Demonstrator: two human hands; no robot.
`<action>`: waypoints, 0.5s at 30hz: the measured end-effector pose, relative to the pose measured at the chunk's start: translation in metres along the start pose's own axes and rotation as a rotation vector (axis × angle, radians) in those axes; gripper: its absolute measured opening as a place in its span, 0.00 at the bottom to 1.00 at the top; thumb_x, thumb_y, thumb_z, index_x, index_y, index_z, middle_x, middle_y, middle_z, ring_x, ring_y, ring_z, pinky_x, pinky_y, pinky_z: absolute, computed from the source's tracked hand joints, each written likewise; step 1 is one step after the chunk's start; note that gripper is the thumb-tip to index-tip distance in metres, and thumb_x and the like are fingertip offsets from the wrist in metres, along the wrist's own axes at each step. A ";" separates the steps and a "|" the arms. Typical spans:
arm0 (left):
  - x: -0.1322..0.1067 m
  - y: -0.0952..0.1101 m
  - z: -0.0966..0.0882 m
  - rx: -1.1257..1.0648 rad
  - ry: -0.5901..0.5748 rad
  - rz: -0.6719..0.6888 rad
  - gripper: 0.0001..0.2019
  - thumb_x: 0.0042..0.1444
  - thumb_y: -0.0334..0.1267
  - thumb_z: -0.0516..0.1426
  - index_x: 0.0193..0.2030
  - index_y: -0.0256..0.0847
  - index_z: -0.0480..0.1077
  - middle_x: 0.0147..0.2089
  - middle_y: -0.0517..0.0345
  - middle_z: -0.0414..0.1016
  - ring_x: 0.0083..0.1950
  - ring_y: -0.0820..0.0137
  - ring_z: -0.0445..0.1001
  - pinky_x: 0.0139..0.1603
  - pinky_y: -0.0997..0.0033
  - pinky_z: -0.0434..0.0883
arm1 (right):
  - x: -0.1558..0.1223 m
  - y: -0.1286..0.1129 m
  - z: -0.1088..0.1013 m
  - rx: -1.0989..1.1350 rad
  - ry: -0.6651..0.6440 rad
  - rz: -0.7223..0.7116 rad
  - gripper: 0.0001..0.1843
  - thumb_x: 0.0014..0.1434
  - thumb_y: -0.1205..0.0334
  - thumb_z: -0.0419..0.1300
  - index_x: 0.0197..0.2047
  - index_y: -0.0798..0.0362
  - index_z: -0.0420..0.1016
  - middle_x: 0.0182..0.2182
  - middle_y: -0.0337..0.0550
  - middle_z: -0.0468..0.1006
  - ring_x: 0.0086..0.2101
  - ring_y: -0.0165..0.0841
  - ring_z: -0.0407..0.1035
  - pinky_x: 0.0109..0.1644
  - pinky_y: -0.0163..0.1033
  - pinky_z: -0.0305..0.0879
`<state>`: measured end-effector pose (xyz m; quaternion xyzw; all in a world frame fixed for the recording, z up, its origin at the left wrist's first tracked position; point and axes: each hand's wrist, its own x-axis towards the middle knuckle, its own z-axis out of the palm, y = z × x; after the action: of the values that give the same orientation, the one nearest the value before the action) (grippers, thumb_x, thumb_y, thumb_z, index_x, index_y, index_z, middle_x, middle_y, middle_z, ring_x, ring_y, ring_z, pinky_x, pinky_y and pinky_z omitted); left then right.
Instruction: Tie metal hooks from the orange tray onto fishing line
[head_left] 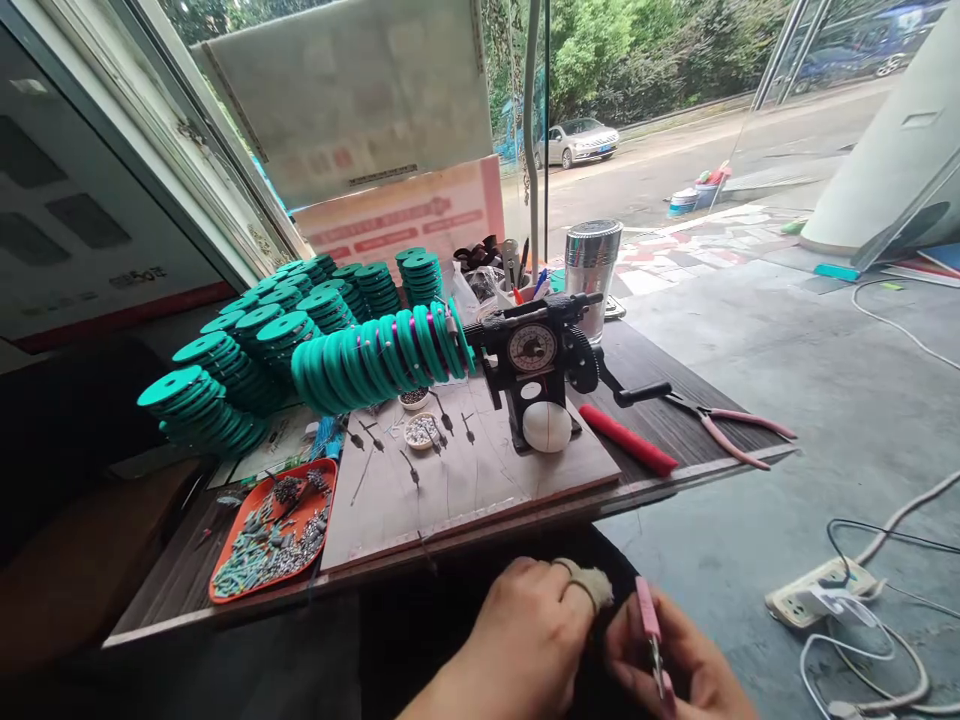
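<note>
My left hand point(531, 625) is just off the front edge of the table, closed, its fingers curled. White wrapping point(596, 585) and thin dark bands sit on its fingers. Whatever is between the fingertips is hidden. Close beside it on the right, my right hand point(694, 660) is closed around small pink-handled snips point(649, 612) whose metal part points down. Above the hands on the table stands a black hand-crank winder point(551, 345) carrying a row of green spools point(375, 360).
Stacks of green spools point(199, 390) stand at the back left. An orange tray point(330, 475) holds small metal parts. Several swivel-like pieces and bead dishes point(421, 432) lie on a board point(375, 520). Pink-handled pliers point(731, 425), a red tube point(630, 440), a tumbler point(592, 260) and a floor power strip point(810, 600) are rightward.
</note>
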<state>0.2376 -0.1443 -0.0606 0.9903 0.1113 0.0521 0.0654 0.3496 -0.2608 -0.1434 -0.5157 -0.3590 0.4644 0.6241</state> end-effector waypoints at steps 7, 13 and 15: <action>0.001 -0.001 -0.004 -0.191 -0.103 -0.075 0.06 0.53 0.29 0.53 0.28 0.39 0.69 0.30 0.58 0.73 0.31 0.71 0.71 0.32 0.75 0.66 | 0.006 -0.023 0.010 0.086 0.117 0.091 0.16 0.48 0.51 0.64 0.29 0.50 0.64 0.21 0.31 0.61 0.22 0.26 0.52 0.25 0.31 0.51; 0.002 0.000 -0.003 -0.339 -0.125 -0.205 0.03 0.50 0.30 0.58 0.29 0.34 0.72 0.30 0.52 0.75 0.31 0.69 0.72 0.31 0.75 0.68 | 0.012 -0.029 0.010 0.124 0.143 0.104 0.17 0.45 0.51 0.66 0.28 0.51 0.63 0.20 0.30 0.61 0.22 0.25 0.51 0.25 0.30 0.50; 0.001 0.000 -0.003 -0.347 -0.091 -0.207 0.03 0.50 0.29 0.58 0.28 0.34 0.73 0.29 0.53 0.75 0.30 0.69 0.72 0.30 0.74 0.68 | 0.015 -0.032 0.011 0.130 0.151 0.107 0.17 0.46 0.51 0.66 0.28 0.51 0.63 0.20 0.30 0.61 0.21 0.24 0.51 0.25 0.30 0.51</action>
<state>0.2384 -0.1432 -0.0576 0.9487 0.1986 0.0189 0.2451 0.3509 -0.2443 -0.1105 -0.5259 -0.2522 0.4792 0.6559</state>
